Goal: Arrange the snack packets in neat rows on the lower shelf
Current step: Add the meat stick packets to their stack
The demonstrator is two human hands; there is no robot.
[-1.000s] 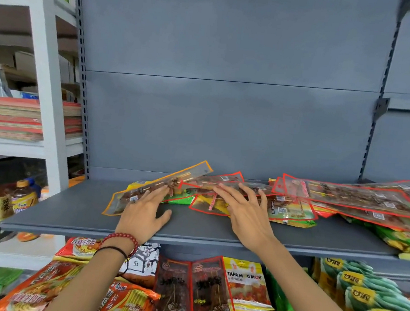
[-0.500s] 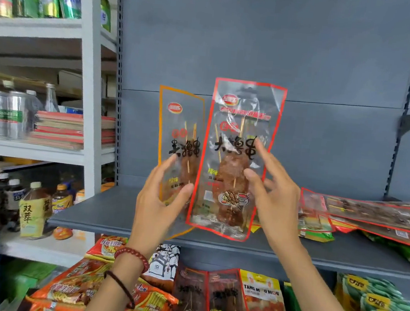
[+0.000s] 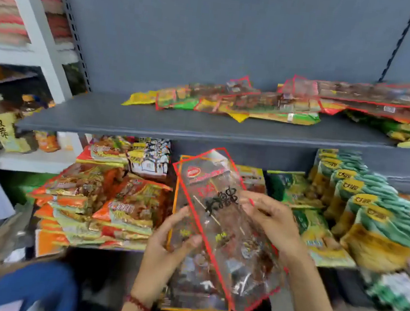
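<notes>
Biggest thing here is the grey back panel (image 3: 210, 42) of the shop rack, with one grey shelf (image 3: 151, 122) running across it. On that shelf, from the middle to the right, lies a messy overlapping pile of flat packets (image 3: 254, 105). Below it are heaped orange snack bags (image 3: 107, 206) on the left and a row of green-and-yellow bags (image 3: 369, 223) standing on the right. Off to the left is a white rack with bottles (image 3: 2, 124).

Everything's pretty motion-blurred, fwiw.

Two clear skewer packets are up in the air in front of that lower stock. A red-edged packet (image 3: 226, 233) sits tilted on top of an orange-edged packet (image 3: 192, 290).

The left hand (image 3: 166, 247) grips the orange-edged one, thumb (image 3: 190, 241) pressed on its front and the other fingers hidden behind. The right hand (image 3: 273, 220) has its fingers (image 3: 247, 197) curled in onto the red-edged one's right side. There's a red bead bracelet (image 3: 137, 304) on the left wrist.
</notes>
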